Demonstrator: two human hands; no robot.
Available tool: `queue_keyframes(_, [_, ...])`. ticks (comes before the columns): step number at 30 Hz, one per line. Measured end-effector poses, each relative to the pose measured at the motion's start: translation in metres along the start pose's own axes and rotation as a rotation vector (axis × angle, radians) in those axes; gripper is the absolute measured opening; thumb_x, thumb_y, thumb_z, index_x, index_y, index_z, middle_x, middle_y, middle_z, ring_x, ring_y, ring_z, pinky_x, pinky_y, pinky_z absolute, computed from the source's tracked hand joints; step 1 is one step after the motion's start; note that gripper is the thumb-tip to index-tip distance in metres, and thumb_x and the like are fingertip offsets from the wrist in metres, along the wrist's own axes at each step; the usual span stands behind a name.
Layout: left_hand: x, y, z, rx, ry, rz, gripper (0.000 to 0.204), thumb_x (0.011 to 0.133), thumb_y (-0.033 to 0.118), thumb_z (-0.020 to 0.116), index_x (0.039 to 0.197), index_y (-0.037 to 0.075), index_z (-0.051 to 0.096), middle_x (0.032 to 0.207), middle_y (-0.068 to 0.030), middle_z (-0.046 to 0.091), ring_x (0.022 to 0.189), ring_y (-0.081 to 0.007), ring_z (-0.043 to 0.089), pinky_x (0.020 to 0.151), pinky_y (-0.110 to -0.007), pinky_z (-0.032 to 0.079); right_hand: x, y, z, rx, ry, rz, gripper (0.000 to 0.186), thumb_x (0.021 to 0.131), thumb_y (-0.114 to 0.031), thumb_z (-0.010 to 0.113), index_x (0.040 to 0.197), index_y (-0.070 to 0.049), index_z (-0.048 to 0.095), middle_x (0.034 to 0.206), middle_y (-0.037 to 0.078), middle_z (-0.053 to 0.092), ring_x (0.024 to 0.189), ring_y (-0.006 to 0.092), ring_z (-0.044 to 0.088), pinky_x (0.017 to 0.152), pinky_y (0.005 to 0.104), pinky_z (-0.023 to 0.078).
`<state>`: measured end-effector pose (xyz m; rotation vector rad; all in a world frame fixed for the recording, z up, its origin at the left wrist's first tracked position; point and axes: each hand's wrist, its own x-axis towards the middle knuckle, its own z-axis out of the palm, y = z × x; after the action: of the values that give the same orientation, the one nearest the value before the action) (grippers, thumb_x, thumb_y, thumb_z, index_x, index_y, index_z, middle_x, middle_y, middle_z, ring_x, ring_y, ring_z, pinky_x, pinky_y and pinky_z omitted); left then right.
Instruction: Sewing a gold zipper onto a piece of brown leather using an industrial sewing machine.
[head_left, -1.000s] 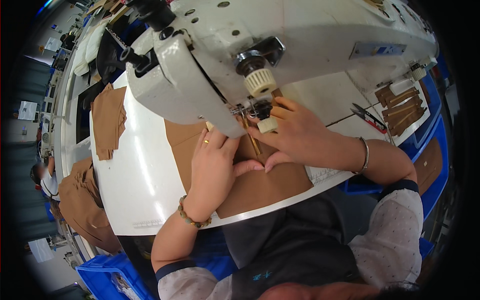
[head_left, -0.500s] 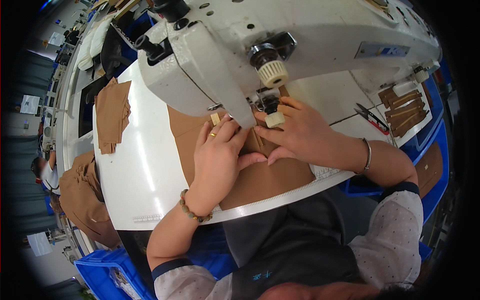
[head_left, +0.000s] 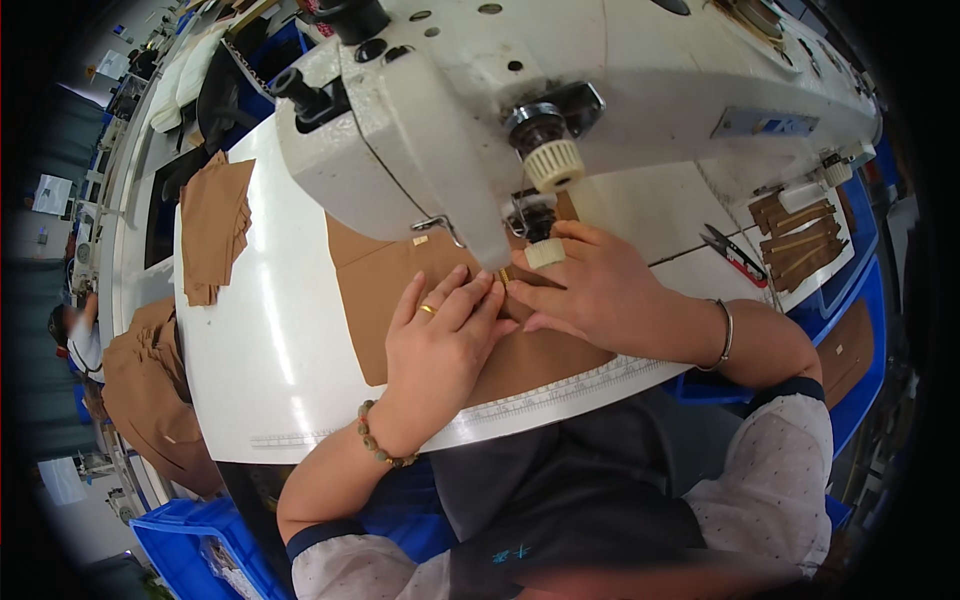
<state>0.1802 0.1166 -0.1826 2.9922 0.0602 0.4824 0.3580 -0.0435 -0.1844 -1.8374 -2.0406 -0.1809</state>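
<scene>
The white sewing machine [head_left: 480,130] loomed directly above and beyond both hands, its head overhanging the white worktop [head_left: 270,350]. Under the hands lay the brown fabric panel [head_left: 385,290], flat on the worktop and running beneath the needle area. It looked thin, soft and limp, likely to slide easily on the smooth surface, so it was best controlled by flat pressure near the seam rather than by lifting. The left hand [head_left: 440,335] lay spread, palm down on it. The right hand [head_left: 590,290] pressed its fingertips together beside the presser foot; whether it pinched an edge I cannot tell. Scissors [head_left: 735,252] lay beyond the right wrist.
</scene>
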Motion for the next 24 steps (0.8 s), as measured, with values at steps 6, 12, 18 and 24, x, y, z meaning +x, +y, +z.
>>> queue_keyframes(6, [-0.004,0.001,-0.003,-0.066,0.007,-0.012,0.049,0.081,0.040,0.079,0.119,0.008,0.076,0.127,-0.0048,0.071,0.125,-0.0254,0.065,0.107,-0.052,0.048,-0.003,-0.007,-0.007,0.011,0.021,-0.020,0.045,0.078,-0.038,0.080,0.112,-0.009,0.073,0.123,0.010,0.067,0.112,0.0267,0.066,0.108,0.0457,0.047])
queue_keyframes(12, [-0.002,0.000,-0.008,-0.060,-0.040,-0.011,0.057,0.077,0.040,0.080,0.124,0.009,0.074,0.131,-0.0041,0.070,0.127,-0.0253,0.064,0.112,-0.054,0.044,-0.004,-0.008,-0.004,-0.001,-0.010,-0.009,0.047,0.080,-0.040,0.079,0.115,-0.009,0.073,0.125,0.011,0.067,0.114,0.0271,0.066,0.110,0.0470,0.046])
queue_keyframes(18, [0.010,-0.014,0.000,-0.054,-0.049,-0.016,0.055,0.081,0.045,0.077,0.122,0.007,0.075,0.131,-0.0048,0.070,0.126,-0.0249,0.064,0.113,-0.057,0.042,0.001,0.000,0.007,-0.016,0.016,0.041,0.048,0.082,-0.041,0.078,0.114,-0.006,0.072,0.120,0.014,0.070,0.119,0.0279,0.064,0.111,0.0467,0.044])
queue_keyframes(24, [0.022,-0.028,0.004,-0.057,0.010,-0.013,0.053,0.080,0.042,0.077,0.120,0.007,0.076,0.118,-0.0037,0.071,0.122,-0.0245,0.066,0.113,-0.055,0.040,0.007,0.012,0.013,-0.027,0.004,0.079,0.047,0.083,-0.043,0.077,0.111,-0.006,0.072,0.118,0.012,0.069,0.118,0.0264,0.063,0.111,0.0451,0.044])
